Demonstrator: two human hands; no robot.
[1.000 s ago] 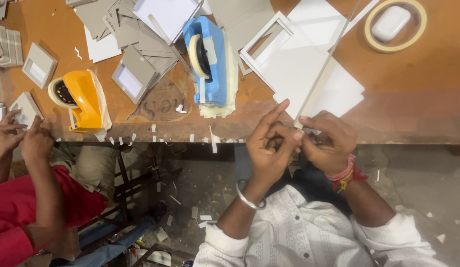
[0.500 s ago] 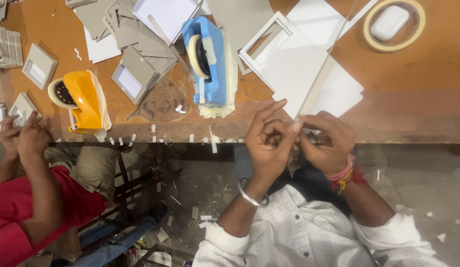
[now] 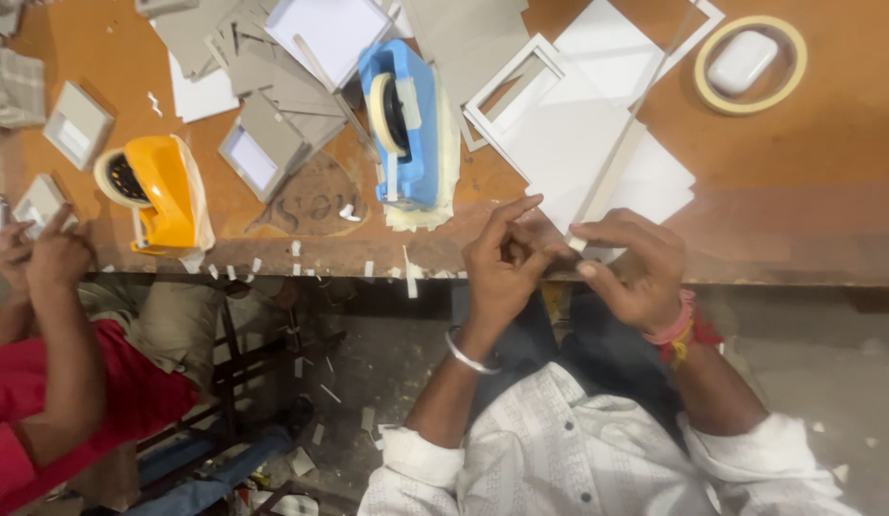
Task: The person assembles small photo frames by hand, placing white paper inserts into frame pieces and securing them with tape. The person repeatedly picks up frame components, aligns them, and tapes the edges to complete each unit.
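Both hands are up at the near edge of the worktop, meeting almost fingertip to fingertip. The left hand has its index finger stretched up and out, the other fingers curled in, a silver bangle on the wrist. The right hand arches over, thumb and forefinger pinched in a tight grip on a small white strip of tape, right at the table's edge; whether the left grip also has hold of it, I cannot tell. Red and pink threads circle that right wrist.

Just beyond the hands lie white card sheets with a white frame on top. A blue tape dispenser stands left of them; a yellow dispenser sits further left. Far right, a tape roll rings a small white case. Grey card pieces are heaped at the back. A co-worker's hands work at the far left.
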